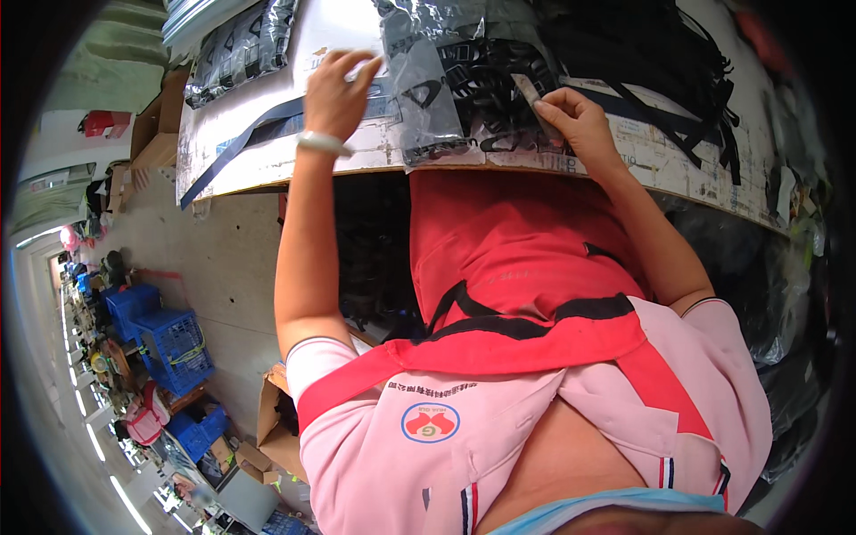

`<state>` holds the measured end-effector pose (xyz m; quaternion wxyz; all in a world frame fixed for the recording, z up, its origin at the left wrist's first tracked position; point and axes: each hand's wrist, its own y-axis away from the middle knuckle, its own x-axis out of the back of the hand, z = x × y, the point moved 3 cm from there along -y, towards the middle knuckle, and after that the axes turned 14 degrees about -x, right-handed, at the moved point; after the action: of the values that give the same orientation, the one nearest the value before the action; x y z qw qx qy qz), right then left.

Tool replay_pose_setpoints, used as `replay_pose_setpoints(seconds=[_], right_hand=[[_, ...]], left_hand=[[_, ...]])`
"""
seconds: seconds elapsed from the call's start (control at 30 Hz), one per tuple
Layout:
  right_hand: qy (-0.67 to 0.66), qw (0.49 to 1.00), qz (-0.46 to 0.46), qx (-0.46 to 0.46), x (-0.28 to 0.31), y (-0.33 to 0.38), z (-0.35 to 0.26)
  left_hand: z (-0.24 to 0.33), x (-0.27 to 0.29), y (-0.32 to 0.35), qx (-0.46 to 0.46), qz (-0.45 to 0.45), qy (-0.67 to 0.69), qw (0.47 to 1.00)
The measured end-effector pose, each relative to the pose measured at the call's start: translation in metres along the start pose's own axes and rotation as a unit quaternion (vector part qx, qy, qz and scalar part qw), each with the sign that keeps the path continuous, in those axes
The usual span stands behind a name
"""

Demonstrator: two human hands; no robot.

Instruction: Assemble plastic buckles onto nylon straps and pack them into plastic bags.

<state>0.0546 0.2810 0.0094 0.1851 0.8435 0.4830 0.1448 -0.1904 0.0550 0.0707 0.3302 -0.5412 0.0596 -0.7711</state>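
Observation:
A clear plastic bag [428, 111] with black strap-like pieces inside lies on the table before me. My left hand [337, 94], a pale bangle at its wrist, is raised just left of the bag. Its fingers are bent and apart, with nothing visible between them. At the bag's right side, my right hand [575, 123] pinches a narrow pale strip [526, 89] between thumb and fingers. The strip lies over the bag; its exact kind is unclear. A dark blue strap [236, 152] runs from under the left wrist to the table's front left edge.
Loose black straps [660, 71] are heaped at the right of the worn white table [704, 178]. Another filled plastic bag [241, 53] lies at the far left. Blue crates [174, 343] and an open cardboard box [278, 419] stand on the floor to my left.

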Motion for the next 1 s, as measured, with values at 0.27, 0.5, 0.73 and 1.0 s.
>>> replay_pose_setpoints(seconds=[0.27,0.5,0.73,1.0], right_hand=[[0.015,0.997,-0.048,0.059,-0.029,-0.008,-0.012],[0.134,0.974,-0.037,0.182,-0.033,-0.061,-0.038],[0.344,0.889,0.017,0.302,-0.085,-0.119,-0.086],[0.434,0.837,0.022,0.333,-0.116,-0.147,-0.091]], left_hand=[[0.004,-0.071,-0.048,0.030,-0.128,-0.116,0.985],[-0.008,-0.066,0.012,0.306,0.093,0.394,0.862],[-0.001,-0.084,0.026,0.337,0.114,0.508,0.785],[0.005,-0.082,0.022,0.336,0.166,0.524,0.765]])
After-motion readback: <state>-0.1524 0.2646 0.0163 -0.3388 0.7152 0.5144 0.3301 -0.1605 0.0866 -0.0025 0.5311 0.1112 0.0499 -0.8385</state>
